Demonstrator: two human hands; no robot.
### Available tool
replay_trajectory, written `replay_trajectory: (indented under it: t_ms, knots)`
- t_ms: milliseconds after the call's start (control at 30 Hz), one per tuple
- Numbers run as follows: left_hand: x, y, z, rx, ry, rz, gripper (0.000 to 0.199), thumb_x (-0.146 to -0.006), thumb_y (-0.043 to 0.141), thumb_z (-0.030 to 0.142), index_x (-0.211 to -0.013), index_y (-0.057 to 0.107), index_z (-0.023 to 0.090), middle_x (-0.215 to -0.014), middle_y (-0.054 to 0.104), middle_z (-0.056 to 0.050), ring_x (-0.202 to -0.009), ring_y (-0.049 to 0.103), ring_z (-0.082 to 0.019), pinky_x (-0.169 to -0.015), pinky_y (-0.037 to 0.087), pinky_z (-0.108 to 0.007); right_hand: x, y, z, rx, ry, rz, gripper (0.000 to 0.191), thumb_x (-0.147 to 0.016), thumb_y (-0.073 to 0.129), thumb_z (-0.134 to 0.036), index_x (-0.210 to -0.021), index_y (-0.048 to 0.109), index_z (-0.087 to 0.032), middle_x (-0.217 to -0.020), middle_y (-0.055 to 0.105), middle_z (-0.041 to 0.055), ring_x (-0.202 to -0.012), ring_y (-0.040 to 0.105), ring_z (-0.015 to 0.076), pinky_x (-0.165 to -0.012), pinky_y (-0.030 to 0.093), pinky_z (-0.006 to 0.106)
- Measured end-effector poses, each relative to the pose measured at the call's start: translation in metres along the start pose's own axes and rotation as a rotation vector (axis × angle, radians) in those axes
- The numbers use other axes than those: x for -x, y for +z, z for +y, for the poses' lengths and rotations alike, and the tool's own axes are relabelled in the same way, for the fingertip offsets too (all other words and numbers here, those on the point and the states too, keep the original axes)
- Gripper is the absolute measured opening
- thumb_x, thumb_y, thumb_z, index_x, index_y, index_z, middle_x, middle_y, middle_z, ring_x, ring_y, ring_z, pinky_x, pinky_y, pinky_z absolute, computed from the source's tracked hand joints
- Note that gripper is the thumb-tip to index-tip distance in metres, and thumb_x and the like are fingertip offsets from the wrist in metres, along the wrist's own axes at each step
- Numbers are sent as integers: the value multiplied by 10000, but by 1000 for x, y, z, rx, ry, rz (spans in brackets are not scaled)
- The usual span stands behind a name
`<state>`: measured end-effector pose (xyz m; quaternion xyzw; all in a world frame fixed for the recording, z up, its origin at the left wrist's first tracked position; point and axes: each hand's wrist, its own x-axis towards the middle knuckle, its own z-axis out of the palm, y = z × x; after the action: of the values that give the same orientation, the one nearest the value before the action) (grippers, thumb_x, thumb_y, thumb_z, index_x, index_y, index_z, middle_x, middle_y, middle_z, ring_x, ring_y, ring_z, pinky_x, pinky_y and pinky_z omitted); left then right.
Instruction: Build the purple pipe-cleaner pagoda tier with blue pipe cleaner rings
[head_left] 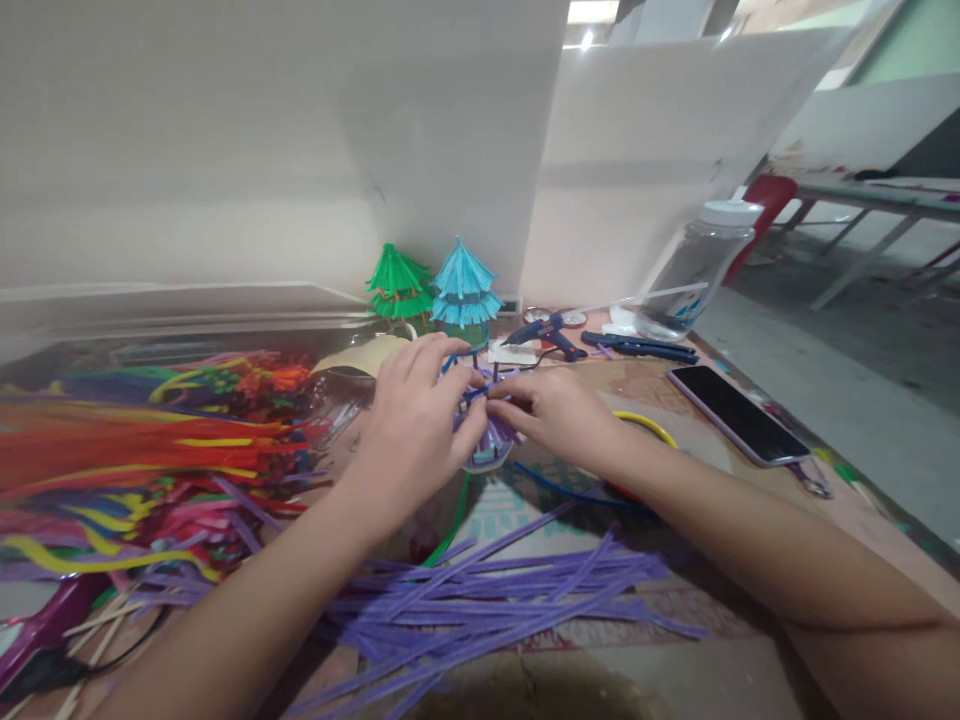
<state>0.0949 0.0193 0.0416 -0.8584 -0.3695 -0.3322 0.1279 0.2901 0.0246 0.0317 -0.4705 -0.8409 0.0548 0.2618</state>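
Observation:
A small round purple piece (491, 440) with short dark upright posts stands mid-table. My left hand (424, 405) curves over its left side, with fingertips at a blue pipe cleaner (475, 393) on it. From the right, my right hand (551, 410) pinches at the same blue strip with thumb and forefinger. The fingers partly hide the piece. Many loose purple pipe cleaners (495, 600) lie in front of my hands. Another blue strip (562, 488) rests under my right wrist.
Behind stand a green tree-shaped model (397, 280) and a light blue one (463, 285). A glue gun (544, 335), pliers (637, 346), phone (739, 413) and clear bottle (697, 265) are at the right. Bundles of coloured pipe cleaners (150, 440) fill the left.

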Motion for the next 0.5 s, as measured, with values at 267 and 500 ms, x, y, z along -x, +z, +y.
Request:
replay_trajectory:
  t_ms: [267,500]
  knots:
    - [0,1,1,-14,-5,28,124,-931,556,221,-934,659,151,-1234,638,-129,-1236,541,-309,-1114,395,-483,0,1,1,15,-14,13,199,-935,624,-285,-958,805,-206,-747,760,33,-628,593,144,-620,332,263]
    - [0,-1,1,8,-2,24,121,-931,562,218,-978,656,158,-1239,632,-121,-1234,538,-295,-1113,395,-479,0,1,1,1,-1,-1,197,-937,616,-277,-959,800,-207,-741,753,29,-617,585,135,-600,319,252]
